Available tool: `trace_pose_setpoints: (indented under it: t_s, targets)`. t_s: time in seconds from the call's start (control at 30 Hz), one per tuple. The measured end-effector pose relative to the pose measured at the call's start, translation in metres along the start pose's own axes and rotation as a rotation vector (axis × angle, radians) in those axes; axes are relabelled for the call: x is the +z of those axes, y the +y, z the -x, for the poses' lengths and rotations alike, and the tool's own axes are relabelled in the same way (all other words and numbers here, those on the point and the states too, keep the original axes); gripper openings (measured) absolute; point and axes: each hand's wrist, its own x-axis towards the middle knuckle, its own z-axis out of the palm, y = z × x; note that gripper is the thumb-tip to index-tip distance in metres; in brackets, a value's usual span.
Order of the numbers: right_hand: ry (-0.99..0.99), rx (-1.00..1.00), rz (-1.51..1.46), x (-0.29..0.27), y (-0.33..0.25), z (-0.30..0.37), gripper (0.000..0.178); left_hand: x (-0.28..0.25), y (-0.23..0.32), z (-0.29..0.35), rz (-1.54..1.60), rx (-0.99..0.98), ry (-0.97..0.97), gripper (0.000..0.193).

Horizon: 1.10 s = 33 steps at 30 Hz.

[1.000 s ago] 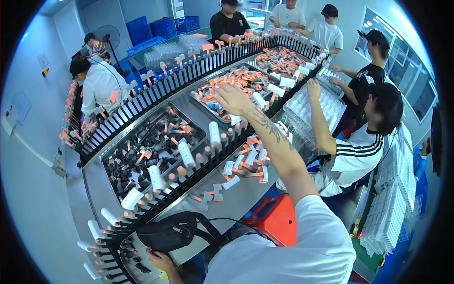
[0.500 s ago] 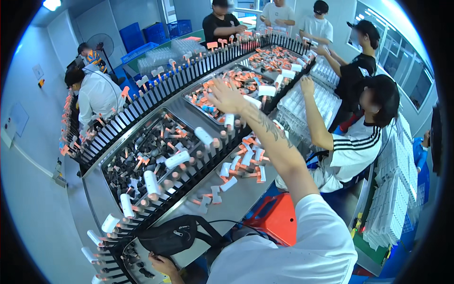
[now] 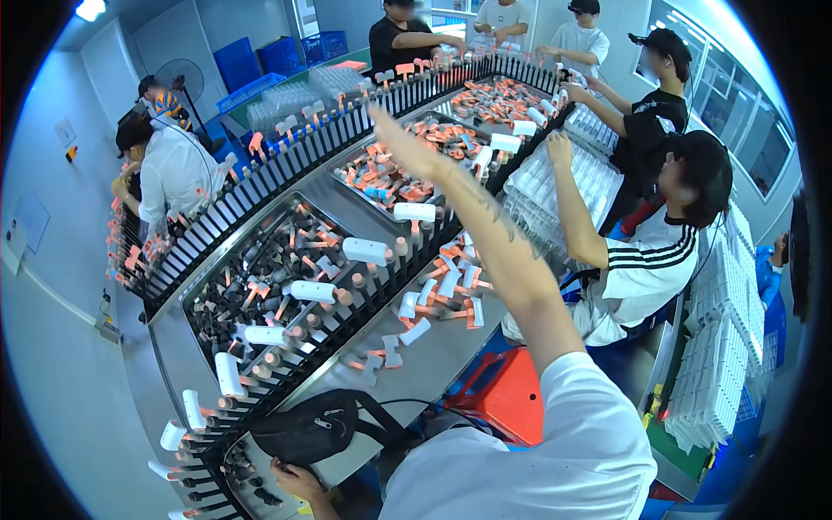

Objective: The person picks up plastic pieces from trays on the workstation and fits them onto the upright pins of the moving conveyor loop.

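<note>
My right hand [image 3: 401, 146] is stretched out over the middle metal tray [image 3: 347, 184], which holds many orange-pink and white parts [image 3: 403, 178]. Its fingers are extended and blurred, seen nearly edge-on, with nothing visible in them. At the lower left, my left hand [image 3: 297, 479] stays low beside a black waist bag [image 3: 308, 429] and a small tray of dark parts [image 3: 247, 477]. Its fingers are curled, and whatever sits at the fingertips is too small to name. White T-shaped heads on pegs [image 3: 314, 291] line the black slatted conveyor [image 3: 325, 334] under my right arm.
A nearer tray holds black parts [image 3: 260, 277]. Loose white-and-pink pieces [image 3: 446, 286] lie on the metal table at my right. A co-worker in a striped white shirt [image 3: 650, 260] sits close on the right by clear plastic trays [image 3: 555, 195]. A red stool [image 3: 503, 394] stands below.
My right hand has shifted left and farther away, turning from spread to edge-on. White heads along the near conveyor have changed position and angle. My left hand has barely moved.
</note>
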Motion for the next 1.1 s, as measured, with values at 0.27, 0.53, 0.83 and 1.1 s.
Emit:
trace_pose_setpoints:
  t_s: [0.27,0.53,0.83,1.1]
  targets:
    - [0.094,0.155,0.682,-0.004,0.035,0.021,0.070,0.001,0.004,-0.004,-0.016,-0.032,-0.039,0.036]
    - [-0.042,0.117,0.848,-0.008,-0.005,-0.016,0.097,0.002,-0.001,-0.002,0.009,-0.007,-0.007,0.037]
    - [-0.131,0.207,0.899,0.033,0.047,0.025,0.092,0.005,-0.008,-0.002,-0.028,-0.012,-0.025,0.037]
    - [0.164,-0.041,0.954,-0.024,-0.007,-0.015,0.070,0.003,-0.016,-0.003,-0.041,-0.068,-0.074,0.037]
